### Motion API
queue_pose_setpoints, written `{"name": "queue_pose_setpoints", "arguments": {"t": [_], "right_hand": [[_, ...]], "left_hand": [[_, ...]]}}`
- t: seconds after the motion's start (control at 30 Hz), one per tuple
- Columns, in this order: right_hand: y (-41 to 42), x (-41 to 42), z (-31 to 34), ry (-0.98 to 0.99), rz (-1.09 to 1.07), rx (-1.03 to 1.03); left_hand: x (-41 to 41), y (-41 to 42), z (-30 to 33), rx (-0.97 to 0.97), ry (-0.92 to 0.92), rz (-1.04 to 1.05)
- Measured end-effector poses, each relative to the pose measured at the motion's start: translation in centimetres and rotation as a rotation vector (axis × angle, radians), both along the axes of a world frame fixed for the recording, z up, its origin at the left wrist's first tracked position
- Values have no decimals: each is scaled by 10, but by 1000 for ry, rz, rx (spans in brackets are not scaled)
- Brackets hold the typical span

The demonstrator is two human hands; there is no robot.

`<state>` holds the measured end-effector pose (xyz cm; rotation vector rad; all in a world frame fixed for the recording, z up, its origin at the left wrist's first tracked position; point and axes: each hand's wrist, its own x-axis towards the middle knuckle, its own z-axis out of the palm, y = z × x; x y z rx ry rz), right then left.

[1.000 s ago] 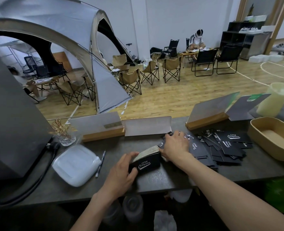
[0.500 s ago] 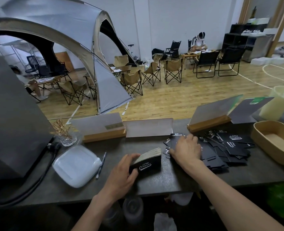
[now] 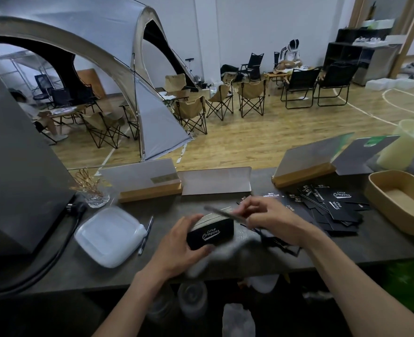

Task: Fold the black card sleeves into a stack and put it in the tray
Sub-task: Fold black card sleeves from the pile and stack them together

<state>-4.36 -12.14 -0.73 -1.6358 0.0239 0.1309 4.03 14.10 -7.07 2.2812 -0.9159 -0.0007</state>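
Observation:
My left hand (image 3: pixel 176 242) grips a thick stack of folded black card sleeves (image 3: pixel 210 231) with white script lettering, standing on edge on the dark counter (image 3: pixel 225 263). My right hand (image 3: pixel 269 215) pinches a single black sleeve (image 3: pixel 221 213), blurred, held flat just over the top of the stack. A loose heap of unfolded black sleeves (image 3: pixel 332 207) lies spread on the counter to the right. The tan wooden tray (image 3: pixel 381 190) sits at the far right with nothing in it.
A white lidded plastic box (image 3: pixel 108 235) and a pen (image 3: pixel 146 234) lie left of the stack. A big grey machine (image 3: pixel 16 171) with a black cable stands at far left. Wooden sign stands (image 3: pixel 150 193) line the back edge; a pale jug (image 3: pixel 402 148) stands behind the tray.
My right hand left the loose heap, picked up one sleeve and brought it left over the stack. My left hand kept its hold on the stack.

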Motion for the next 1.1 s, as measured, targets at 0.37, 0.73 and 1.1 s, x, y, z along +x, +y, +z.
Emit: {"name": "queue_pose_setpoints", "arguments": {"t": [0.37, 0.73, 1.1], "right_hand": [[62, 7, -61, -366, -561, -738], [26, 4, -38, 130, -626, -1370], [-13, -2, -20, 130, -649, -844]], "left_hand": [[-3, -2, -3, -6, -13, 63], [-5, -1, -6, -12, -22, 72], [-6, -4, 0, 11, -29, 36]]}}
